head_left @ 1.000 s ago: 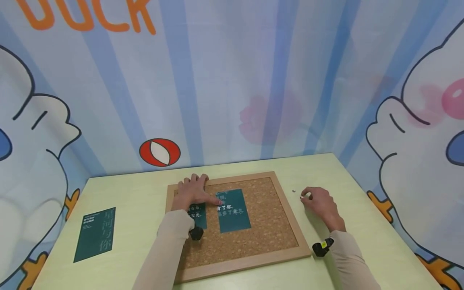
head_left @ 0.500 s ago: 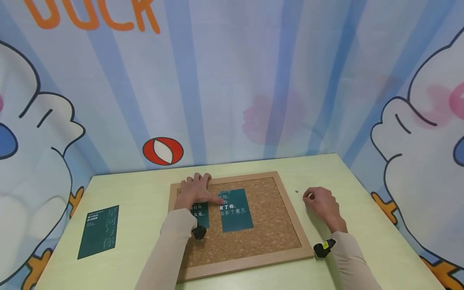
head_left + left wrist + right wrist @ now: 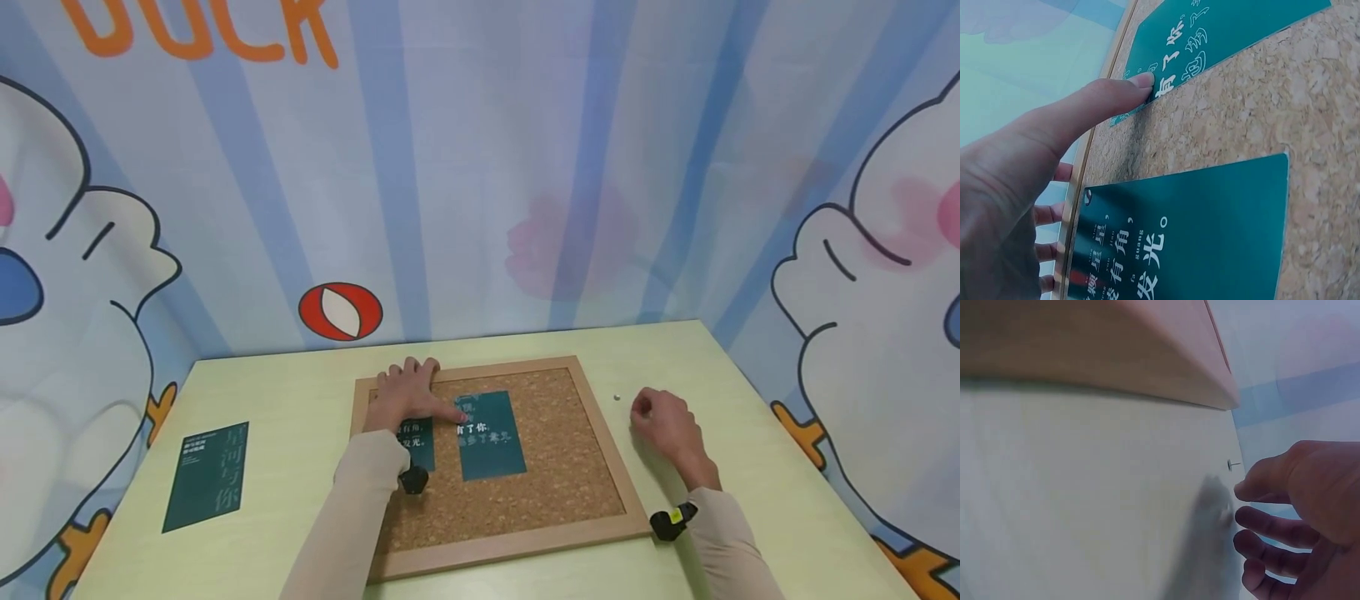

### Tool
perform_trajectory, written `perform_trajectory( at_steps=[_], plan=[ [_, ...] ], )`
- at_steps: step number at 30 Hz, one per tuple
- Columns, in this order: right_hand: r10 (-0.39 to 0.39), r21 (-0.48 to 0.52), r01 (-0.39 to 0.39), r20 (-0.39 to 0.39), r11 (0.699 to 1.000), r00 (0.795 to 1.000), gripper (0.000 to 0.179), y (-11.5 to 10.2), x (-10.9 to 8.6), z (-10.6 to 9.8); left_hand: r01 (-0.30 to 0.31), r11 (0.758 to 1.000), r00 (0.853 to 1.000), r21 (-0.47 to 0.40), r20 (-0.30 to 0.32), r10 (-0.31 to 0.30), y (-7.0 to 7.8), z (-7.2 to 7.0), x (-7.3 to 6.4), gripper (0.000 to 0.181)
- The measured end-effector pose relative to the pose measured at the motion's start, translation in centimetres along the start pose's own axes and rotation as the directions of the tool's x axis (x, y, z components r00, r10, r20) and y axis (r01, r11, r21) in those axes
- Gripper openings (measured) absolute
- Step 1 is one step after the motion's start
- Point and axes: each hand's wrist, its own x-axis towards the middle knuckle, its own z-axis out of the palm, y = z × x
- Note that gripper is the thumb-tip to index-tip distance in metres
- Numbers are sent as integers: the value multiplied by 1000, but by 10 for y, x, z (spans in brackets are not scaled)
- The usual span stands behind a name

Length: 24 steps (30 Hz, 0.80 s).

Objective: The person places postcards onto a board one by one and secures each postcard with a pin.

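Note:
My left hand (image 3: 405, 398) lies spread over the upper left of a wood-framed corkboard (image 3: 547, 500). Its thumb presses the left edge of a dark green card with white lettering (image 3: 495, 454), while the other fingers reach the frame's far edge. A second green card (image 3: 1229, 225) lies on the cork, partly under that hand in the head view. Right of the board, my right hand (image 3: 669, 429) hovers low by the table with bent fingers. In the right wrist view thumb and index stand slightly apart near a small blurred object (image 3: 1225, 517). A thumbtack (image 3: 1230, 465) lies just beyond.
A third green card (image 3: 206, 475) lies on the pale yellow table (image 3: 285, 417), left of the board. A printed curtain (image 3: 465, 208) hangs behind the table. The board's raised wooden frame (image 3: 1116, 356) stands beside the right hand.
The head view has shifted slightly. A small object seen at the right fingertips a second ago is now hidden in the head view. The left hand keeps its place.

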Motion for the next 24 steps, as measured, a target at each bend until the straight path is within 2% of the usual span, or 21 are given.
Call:
perform_trajectory(
  at_steps=[7,14,24],
  plan=[
    [-30,36,31,-22,999,999,3,-11,1,-4,2,1000,1000,7,3,-2,0,-1,0,111],
    [-63,88,65,-20,994,998,6,-34,9,-8,3,1000,1000,2,7,-3,0,0,1,110],
    [-128,129,119,63,984,990,11,-81,26,4,11,1000,1000,-5,16,-11,-1,2,1,111]
  ],
)
